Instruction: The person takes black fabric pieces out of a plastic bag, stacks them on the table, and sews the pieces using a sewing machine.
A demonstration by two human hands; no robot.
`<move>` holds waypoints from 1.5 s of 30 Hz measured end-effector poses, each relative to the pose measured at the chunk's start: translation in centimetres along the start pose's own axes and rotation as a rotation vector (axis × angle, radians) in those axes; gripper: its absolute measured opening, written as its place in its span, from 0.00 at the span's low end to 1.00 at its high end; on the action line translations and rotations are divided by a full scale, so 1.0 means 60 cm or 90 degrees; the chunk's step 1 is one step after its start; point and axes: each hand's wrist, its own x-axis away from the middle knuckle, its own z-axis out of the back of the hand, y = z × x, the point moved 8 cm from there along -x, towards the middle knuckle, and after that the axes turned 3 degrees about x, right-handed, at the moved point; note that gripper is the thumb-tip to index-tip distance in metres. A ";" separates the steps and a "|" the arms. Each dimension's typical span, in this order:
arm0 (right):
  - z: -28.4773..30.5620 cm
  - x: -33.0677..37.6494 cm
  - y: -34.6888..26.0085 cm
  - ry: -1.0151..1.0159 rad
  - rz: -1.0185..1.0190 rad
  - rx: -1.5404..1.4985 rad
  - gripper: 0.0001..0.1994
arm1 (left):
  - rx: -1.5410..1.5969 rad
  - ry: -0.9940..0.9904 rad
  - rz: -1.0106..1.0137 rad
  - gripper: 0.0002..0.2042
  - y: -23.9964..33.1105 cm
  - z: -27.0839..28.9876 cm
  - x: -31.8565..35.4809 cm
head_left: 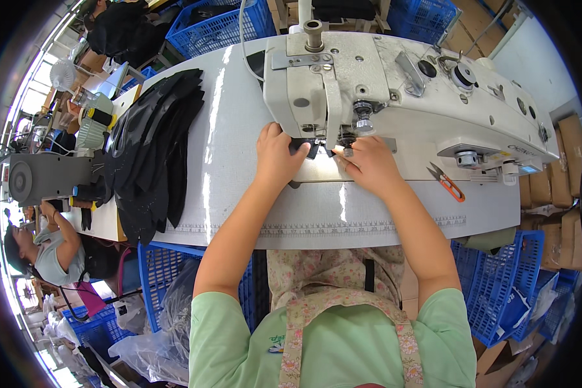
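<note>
A white industrial sewing machine stands on the table in front of me. Under its needle area lies a small black piece of material, lit by the machine's lamp and partly covered by the presser foot and my fingers. My left hand is closed on the left side of this piece, its thumb reaching toward the needle. On the other side, my right hand has thumb and fingers drawn together at the piece's right edge, with some fingertips hidden behind the machine's parts. Orange-handled thread snips lie right of my right hand.
A stack of black cut pieces lies on the left of the white table, which has a ruler strip along its front. Blue crates stand around it. At far left a co-worker sits by another machine.
</note>
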 end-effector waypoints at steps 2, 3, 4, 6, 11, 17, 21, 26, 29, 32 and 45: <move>0.000 -0.001 -0.004 -0.010 0.013 0.014 0.06 | -0.006 -0.015 0.006 0.13 -0.001 -0.002 0.001; 0.000 -0.001 -0.004 -0.009 0.012 0.015 0.06 | -0.005 -0.015 0.004 0.13 0.001 -0.002 0.001; 0.001 0.001 -0.005 -0.004 0.016 0.015 0.06 | -0.006 -0.004 0.001 0.12 0.004 -0.002 0.002; 0.003 0.002 -0.010 0.001 0.020 0.015 0.06 | -0.007 0.008 -0.003 0.12 0.007 0.000 0.003; 0.007 0.004 -0.015 0.019 0.021 0.025 0.05 | 0.009 0.012 -0.020 0.10 0.011 -0.001 0.005; 0.002 0.004 -0.013 0.015 0.020 0.025 0.05 | -0.002 -0.007 0.023 0.10 0.004 -0.010 0.004; 0.007 0.003 -0.017 0.028 0.027 0.023 0.05 | 0.001 0.004 0.022 0.11 0.002 -0.008 0.005; 0.010 0.004 -0.017 0.030 0.024 0.022 0.06 | 0.022 -0.005 0.007 0.09 0.012 -0.003 0.003; 0.013 0.005 -0.021 0.030 0.025 0.024 0.06 | 0.024 -0.021 0.020 0.11 0.015 -0.001 0.006; 0.013 0.004 -0.024 0.020 0.017 0.023 0.05 | 0.007 -0.032 0.022 0.11 0.012 -0.005 0.006; 0.002 -0.002 -0.021 0.015 0.016 0.040 0.07 | -0.020 -0.097 0.076 0.13 -0.005 -0.024 -0.007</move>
